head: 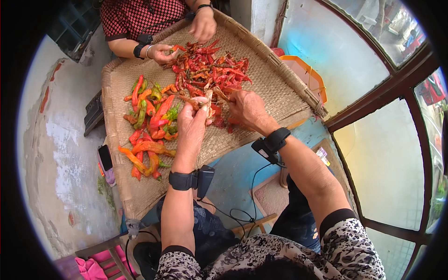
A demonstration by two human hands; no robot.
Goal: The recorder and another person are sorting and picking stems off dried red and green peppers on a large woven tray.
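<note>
My left hand (193, 117) grips a pale brown, dried, shrivelled pepper (209, 99) over the middle of a large woven tray (276, 91). Just right of it, my right hand (248, 108) pinches a thin, dry brown piece (220, 93) between thumb and fingers. Beyond both hands lies a heap of dried red chili peppers (227, 71), with a few more red ones under and beside my right hand. Fresh-looking red, orange and green peppers (150, 148) are spread left of my left hand. What lies beneath my fingers is partly hidden.
Across the tray another person (140, 21) holds a small red pepper (179, 47) in one hand, the other hand over the heap. A phone (104, 157) rests outside the tray's left edge. A cable (241, 219) hangs below my wrists. A framed window (378, 161) stands at right.
</note>
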